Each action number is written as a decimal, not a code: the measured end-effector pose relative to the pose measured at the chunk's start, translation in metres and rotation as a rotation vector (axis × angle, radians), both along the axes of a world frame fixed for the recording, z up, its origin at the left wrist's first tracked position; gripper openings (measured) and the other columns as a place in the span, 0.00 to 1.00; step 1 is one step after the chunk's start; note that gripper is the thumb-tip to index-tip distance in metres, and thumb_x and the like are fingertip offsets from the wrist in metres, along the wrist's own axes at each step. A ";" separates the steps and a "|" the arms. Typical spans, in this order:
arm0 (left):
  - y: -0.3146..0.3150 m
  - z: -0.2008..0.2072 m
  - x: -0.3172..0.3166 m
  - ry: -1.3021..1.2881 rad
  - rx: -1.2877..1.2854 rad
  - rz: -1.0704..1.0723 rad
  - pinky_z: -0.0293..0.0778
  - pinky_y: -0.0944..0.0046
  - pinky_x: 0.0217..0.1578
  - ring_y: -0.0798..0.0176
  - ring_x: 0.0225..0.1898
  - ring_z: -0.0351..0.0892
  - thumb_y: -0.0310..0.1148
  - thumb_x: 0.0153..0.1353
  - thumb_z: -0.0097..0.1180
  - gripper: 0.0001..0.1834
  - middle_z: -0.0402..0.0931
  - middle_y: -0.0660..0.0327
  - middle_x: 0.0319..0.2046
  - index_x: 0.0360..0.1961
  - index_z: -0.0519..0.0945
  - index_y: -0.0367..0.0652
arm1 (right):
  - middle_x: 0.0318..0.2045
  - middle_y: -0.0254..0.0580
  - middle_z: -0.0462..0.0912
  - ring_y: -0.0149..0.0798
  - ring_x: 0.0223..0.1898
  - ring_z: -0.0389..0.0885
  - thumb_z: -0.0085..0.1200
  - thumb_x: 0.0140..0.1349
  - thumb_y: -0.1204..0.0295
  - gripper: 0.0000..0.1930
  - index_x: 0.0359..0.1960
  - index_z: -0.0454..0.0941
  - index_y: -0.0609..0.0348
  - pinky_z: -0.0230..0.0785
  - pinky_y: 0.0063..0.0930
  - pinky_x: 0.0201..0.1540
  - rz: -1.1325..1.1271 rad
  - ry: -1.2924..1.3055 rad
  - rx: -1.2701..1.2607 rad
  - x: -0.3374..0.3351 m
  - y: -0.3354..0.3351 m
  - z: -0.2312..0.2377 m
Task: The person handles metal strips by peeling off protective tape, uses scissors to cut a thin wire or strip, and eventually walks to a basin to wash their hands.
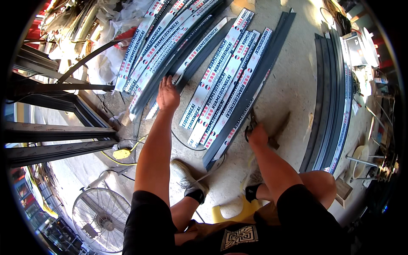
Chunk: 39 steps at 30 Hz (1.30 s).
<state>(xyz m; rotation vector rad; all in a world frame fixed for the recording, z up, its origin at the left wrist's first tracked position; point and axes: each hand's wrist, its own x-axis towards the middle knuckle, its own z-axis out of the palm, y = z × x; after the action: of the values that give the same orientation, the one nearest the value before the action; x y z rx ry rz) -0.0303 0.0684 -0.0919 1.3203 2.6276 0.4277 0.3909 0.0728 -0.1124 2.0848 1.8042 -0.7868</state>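
Black short-sleeved shirt [276, 233], pale square emblem [239, 238]

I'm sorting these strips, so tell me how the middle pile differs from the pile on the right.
The middle pile shows mostly white printed faces; the right pile shows mostly bare dark grey, with white printing along its right edge. The middle pile lies between the left hand and right hand, while the right pile lies beyond both. Both contain long, narrow strips on the floor.
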 end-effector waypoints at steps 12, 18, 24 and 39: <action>0.005 0.035 -0.018 0.116 -0.125 -0.037 0.78 0.46 0.60 0.42 0.67 0.70 0.29 0.69 0.48 0.23 0.70 0.50 0.65 0.64 0.79 0.50 | 0.46 0.62 0.87 0.65 0.51 0.85 0.74 0.56 0.63 0.29 0.52 0.71 0.62 0.77 0.57 0.53 -0.017 0.050 0.004 0.001 0.003 -0.006; -0.008 0.019 -0.026 0.043 -0.329 0.072 0.77 0.44 0.59 0.42 0.62 0.76 0.32 0.72 0.44 0.25 0.75 0.48 0.57 0.69 0.74 0.53 | 0.46 0.61 0.87 0.61 0.49 0.87 0.73 0.57 0.62 0.30 0.51 0.69 0.65 0.79 0.54 0.53 0.035 0.019 -0.002 -0.003 0.002 0.005; 0.001 0.004 -0.016 0.049 -0.265 0.165 0.75 0.44 0.59 0.41 0.61 0.76 0.36 0.74 0.41 0.24 0.74 0.46 0.57 0.69 0.74 0.54 | 0.46 0.61 0.87 0.61 0.50 0.87 0.72 0.58 0.63 0.28 0.52 0.70 0.64 0.79 0.53 0.53 0.008 0.017 -0.002 -0.002 0.002 -0.001; -0.035 -0.012 -0.009 -0.127 -0.322 -0.021 0.74 0.45 0.63 0.40 0.63 0.77 0.35 0.73 0.47 0.27 0.77 0.45 0.59 0.73 0.71 0.56 | 0.43 0.60 0.88 0.62 0.47 0.88 0.72 0.57 0.62 0.26 0.48 0.72 0.62 0.80 0.55 0.49 0.004 -0.001 0.000 0.000 -0.001 -0.009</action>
<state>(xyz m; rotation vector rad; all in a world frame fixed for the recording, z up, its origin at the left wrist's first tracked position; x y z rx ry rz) -0.0396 0.0330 -0.1038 1.1735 2.4468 0.0759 0.3905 0.0723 -0.1213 2.0811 1.8072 -0.7849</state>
